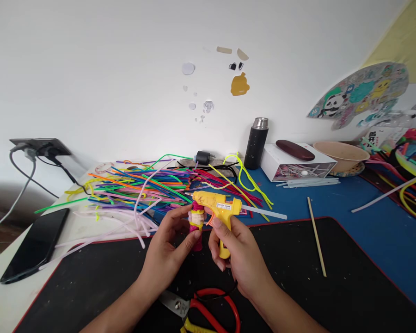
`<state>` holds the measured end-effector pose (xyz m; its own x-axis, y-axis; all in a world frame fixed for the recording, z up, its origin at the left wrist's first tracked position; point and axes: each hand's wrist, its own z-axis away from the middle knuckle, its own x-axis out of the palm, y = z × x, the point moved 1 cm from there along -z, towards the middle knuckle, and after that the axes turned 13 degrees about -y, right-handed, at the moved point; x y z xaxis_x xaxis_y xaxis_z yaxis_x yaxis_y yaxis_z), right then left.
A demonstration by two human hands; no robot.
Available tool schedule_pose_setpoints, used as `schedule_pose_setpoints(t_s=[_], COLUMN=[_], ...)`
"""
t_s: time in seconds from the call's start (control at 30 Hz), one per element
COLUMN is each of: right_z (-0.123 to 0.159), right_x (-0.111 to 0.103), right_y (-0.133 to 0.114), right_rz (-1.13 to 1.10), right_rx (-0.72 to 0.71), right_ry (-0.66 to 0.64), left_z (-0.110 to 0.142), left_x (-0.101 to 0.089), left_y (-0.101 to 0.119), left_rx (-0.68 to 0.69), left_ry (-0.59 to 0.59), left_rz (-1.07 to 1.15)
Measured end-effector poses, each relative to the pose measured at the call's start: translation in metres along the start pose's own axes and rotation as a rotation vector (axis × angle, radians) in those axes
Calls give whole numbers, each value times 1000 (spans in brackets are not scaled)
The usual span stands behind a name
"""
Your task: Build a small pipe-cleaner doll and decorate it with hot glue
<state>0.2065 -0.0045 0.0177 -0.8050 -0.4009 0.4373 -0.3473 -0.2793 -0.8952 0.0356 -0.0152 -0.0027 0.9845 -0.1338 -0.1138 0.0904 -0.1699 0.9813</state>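
My left hand (171, 243) is closed on a small pipe-cleaner figure (197, 219) in magenta, yellow and cream, held upright between thumb and fingers. Wrapped round the grip of a yellow hot glue gun (211, 200) is my right hand (237, 245), with the fingers near its orange trigger. The gun's nozzle points left, just above the figure's top; I cannot tell whether it touches. A clear glue stick (266, 212) sticks out of the gun's back end. Below the hands, red-handled scissors (208, 307) lie on the black mat (284, 263).
Many coloured pipe cleaners (152, 185) are heaped behind my hands. A phone (36, 245) lies at the left, a thin wooden stick (316, 236) at the right. Along the wall stand a black flask (256, 143), a white box (298, 162) and a beige bowl (341, 151).
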Motion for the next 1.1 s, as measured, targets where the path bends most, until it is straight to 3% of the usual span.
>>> schedule_pose_setpoints(t_s=[1.1], right_z=[-1], right_x=[0], right_y=[3], right_rz=[-7], right_rx=[-17], right_ry=[-6], left_z=[0], left_x=[0], left_y=[0], left_rx=[-6], left_ry=[-4], left_rz=[-14])
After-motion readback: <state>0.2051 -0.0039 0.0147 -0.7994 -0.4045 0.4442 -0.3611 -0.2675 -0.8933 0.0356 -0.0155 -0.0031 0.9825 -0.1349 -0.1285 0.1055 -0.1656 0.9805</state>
